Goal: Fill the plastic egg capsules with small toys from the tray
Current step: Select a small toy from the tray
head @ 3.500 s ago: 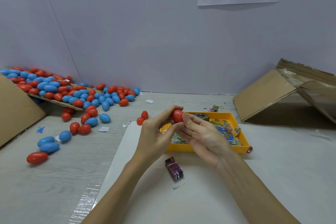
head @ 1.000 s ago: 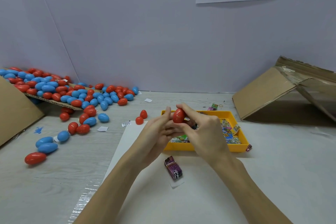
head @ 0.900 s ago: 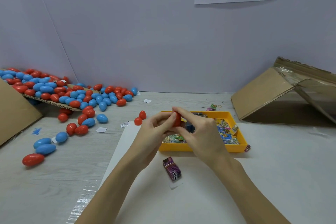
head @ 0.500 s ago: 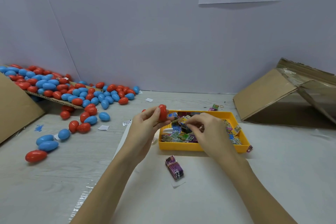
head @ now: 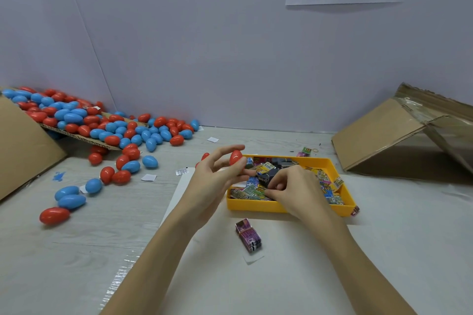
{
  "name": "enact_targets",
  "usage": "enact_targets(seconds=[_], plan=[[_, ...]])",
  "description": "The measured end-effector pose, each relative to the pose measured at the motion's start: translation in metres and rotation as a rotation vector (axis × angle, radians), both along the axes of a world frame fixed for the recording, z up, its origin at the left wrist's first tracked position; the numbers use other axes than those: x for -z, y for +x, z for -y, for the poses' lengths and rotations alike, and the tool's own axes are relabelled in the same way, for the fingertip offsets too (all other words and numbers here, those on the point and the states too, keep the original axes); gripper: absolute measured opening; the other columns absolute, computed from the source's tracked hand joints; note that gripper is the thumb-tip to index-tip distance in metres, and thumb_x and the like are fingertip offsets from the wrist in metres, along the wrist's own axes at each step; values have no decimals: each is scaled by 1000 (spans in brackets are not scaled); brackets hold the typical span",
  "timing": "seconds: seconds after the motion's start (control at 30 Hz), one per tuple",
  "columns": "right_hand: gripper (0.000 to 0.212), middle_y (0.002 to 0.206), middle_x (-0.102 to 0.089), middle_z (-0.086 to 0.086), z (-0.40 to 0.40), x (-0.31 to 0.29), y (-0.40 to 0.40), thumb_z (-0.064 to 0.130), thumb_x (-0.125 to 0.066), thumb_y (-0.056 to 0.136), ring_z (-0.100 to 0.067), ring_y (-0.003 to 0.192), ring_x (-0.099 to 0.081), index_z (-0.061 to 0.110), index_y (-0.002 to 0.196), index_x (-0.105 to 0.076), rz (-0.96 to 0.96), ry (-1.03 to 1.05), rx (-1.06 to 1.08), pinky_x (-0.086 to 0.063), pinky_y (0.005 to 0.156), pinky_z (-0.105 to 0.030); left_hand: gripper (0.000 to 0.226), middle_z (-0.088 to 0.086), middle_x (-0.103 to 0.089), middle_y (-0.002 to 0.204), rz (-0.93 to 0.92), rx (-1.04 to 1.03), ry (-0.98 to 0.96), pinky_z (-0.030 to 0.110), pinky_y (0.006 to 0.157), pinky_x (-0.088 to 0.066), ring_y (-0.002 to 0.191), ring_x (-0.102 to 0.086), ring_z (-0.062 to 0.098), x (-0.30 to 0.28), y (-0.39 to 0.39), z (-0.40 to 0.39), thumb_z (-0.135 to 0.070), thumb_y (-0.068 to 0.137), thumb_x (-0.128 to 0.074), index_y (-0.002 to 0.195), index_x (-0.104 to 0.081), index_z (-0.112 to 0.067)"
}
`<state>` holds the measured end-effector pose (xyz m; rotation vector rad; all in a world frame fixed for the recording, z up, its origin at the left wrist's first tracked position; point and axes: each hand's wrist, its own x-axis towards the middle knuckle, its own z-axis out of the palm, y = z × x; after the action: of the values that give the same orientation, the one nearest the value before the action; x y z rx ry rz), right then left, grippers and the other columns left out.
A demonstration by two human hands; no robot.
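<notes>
My left hand [head: 213, 181] holds a red egg capsule piece [head: 235, 157] between thumb and fingers, just left of the yellow tray [head: 289, 208]. The tray is full of small colourful packaged toys [head: 252, 190]. My right hand [head: 294, 190] is down inside the tray with its fingers curled among the toys; whether it grips one is hidden. A purple toy packet [head: 248, 235] lies on the white sheet in front of the tray.
Several red and blue egg capsules [head: 102, 125] spill off a cardboard flap [head: 28, 146] at the back left, with loose ones [head: 69, 197] across the table. An open cardboard box [head: 399, 135] lies at the right. Small paper scraps [head: 149, 177] lie about.
My hands were together on the red capsule; they have parted. The left hand keeps the red piece, and the right hand has dropped into the tray among the toys.
</notes>
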<state>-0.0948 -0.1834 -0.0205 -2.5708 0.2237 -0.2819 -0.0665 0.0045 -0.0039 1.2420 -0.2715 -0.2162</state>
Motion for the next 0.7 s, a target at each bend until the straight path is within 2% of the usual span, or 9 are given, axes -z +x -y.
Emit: enact_targets(seconds=[0.1, 0.2, 0.3, 0.43, 0.57, 0.7], plan=[[10, 76, -65, 13, 0, 0, 1, 31, -84, 85, -2, 74, -59, 28, 88, -75, -7, 27, -7, -43, 59, -17, 30, 12, -74, 101, 37, -19, 59, 31, 86, -61, 97, -76, 30, 2, 0, 0, -14, 93, -74, 121, -74, -24], [10, 80, -68, 10, 2, 3, -2, 26, -81, 87, -4, 77, -62, 25, 87, -72, 29, 60, -19, -50, 66, -21, 32, 12, -76, 107, 19, 6, 52, 32, 85, -62, 99, -76, 29, 2, 1, 1, -14, 97, -69, 127, -69, -24], [4, 82, -69, 9, 2, 3, -4, 22, -78, 91, -2, 74, -60, 22, 91, -74, 86, 75, -24, -43, 62, -12, 33, 10, -78, 112, 11, 6, 61, 32, 83, -63, 102, -76, 28, 3, 2, 1, -13, 99, -64, 131, -59, -19], [2, 84, -70, 9, 4, 0, -6, 20, -76, 93, -1, 77, -62, 20, 91, -75, 211, 135, -9, -42, 59, -7, 24, 10, -77, 112, 30, 20, 70, 27, 79, -61, 103, -76, 30, 8, 5, 0, -9, 105, -55, 127, -61, -10], [5, 83, -69, 11, 7, -5, -8, 19, -72, 95, 2, 78, -62, 16, 95, -76, 304, 244, -7, -46, 66, -5, 24, 12, -77, 104, 45, 2, 144, 25, 75, -60, 91, -77, 27, 10, 6, 2, -12, 108, -48, 125, -66, -11], [10, 85, -72, 10, 7, -6, -10, 22, -71, 97, 4, 79, -62, 16, 96, -79, 315, 291, -16, -44, 66, -2, 27, 10, -74, 95, 31, -8, 137, 21, 63, -55, 75, -70, 19, 11, 4, 5, -9, 107, -47, 111, -74, -12]])
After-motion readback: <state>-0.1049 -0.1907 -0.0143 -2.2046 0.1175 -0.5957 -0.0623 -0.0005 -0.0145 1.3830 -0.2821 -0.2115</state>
